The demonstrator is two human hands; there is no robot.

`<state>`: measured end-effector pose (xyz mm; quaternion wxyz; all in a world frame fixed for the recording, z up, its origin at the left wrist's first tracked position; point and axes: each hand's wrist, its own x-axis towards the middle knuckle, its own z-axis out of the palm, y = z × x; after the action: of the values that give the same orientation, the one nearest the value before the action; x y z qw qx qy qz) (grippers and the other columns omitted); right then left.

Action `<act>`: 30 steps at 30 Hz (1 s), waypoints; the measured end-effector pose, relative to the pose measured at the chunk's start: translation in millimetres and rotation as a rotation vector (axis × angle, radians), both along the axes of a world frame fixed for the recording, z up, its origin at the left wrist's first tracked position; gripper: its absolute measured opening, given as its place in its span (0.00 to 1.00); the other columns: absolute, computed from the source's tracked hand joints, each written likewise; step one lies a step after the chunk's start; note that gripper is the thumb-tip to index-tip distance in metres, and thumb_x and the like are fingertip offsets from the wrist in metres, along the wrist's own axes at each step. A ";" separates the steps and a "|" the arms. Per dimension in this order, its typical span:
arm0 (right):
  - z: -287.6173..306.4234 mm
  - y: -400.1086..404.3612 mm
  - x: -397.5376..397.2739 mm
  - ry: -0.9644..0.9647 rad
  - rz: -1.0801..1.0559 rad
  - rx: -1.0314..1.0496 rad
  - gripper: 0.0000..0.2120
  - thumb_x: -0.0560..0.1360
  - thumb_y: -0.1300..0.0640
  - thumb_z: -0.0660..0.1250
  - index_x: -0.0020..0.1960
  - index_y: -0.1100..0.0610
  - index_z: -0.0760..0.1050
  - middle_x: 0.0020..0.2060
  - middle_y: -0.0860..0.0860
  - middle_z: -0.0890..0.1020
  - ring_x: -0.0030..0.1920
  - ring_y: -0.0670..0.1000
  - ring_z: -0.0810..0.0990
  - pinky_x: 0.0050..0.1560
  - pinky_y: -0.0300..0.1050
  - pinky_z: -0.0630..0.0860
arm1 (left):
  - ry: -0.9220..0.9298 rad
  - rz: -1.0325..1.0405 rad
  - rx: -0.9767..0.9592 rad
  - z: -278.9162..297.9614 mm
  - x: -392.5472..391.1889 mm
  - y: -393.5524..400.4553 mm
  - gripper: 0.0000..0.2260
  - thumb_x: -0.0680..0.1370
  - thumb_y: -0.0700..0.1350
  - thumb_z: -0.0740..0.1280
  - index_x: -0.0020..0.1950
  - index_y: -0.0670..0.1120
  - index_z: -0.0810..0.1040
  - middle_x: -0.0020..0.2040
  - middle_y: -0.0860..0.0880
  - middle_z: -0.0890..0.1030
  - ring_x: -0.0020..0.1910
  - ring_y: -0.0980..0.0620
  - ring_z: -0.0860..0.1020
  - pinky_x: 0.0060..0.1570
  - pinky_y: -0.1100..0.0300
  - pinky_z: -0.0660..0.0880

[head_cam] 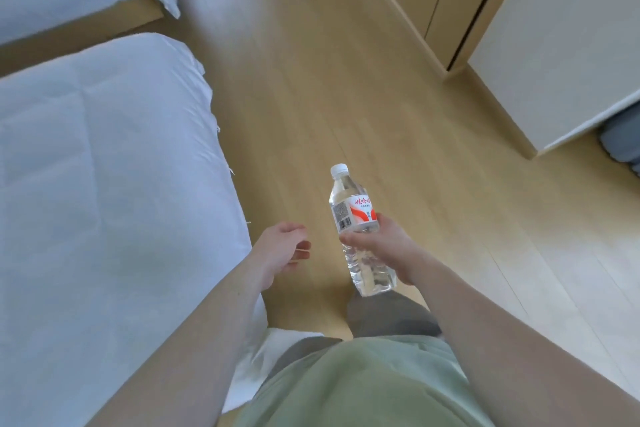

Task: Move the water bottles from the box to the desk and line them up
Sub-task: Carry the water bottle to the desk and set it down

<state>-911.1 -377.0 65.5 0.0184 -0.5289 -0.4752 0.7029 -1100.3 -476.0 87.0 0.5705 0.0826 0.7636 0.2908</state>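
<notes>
Above the wooden floor (311,97), between the bed's edge (104,184) and the pale cabinet (554,45), the right hand (388,250) grasps a water bottle (356,218) around its middle, just below the label, cap tilted up and away. Its base juts out beneath the hand. The left hand (280,250) hangs empty, fingers loosely curled, just beside the bottle without touching. Neither box nor desk shows, so the carry likely goes best with the grip firm and the bottle brought upright before setting down
</notes>
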 end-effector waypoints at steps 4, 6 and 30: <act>8.3 66.9 -20.5 0.007 -0.007 0.028 0.24 0.67 0.52 0.79 0.58 0.51 0.73 0.51 0.52 0.84 0.49 0.53 0.86 0.50 0.52 0.84 | 0.019 0.048 0.039 11.4 -7.5 56.5 0.10 0.82 0.48 0.66 0.63 0.50 0.76 0.52 0.46 0.85 0.49 0.49 0.85 0.60 0.47 0.80; 10.2 94.6 -29.6 0.018 0.003 0.038 0.25 0.67 0.52 0.79 0.59 0.52 0.74 0.51 0.52 0.84 0.49 0.53 0.85 0.51 0.53 0.83 | 0.018 0.060 0.065 14.3 -13.8 80.6 0.12 0.82 0.49 0.67 0.64 0.49 0.76 0.51 0.46 0.86 0.50 0.49 0.86 0.58 0.49 0.81; 6.0 386.0 -215.8 -0.009 0.026 0.047 0.24 0.69 0.53 0.79 0.62 0.52 0.74 0.52 0.52 0.84 0.48 0.51 0.86 0.39 0.42 0.80 | -0.004 0.076 -0.005 -11.5 -222.1 361.5 0.07 0.82 0.47 0.66 0.59 0.49 0.76 0.51 0.46 0.85 0.49 0.49 0.85 0.57 0.48 0.81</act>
<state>-1126.9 9.0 71.5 0.0195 -0.5254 -0.4983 0.6894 -1322.3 -114.5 75.5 0.5608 0.0516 0.7657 0.3106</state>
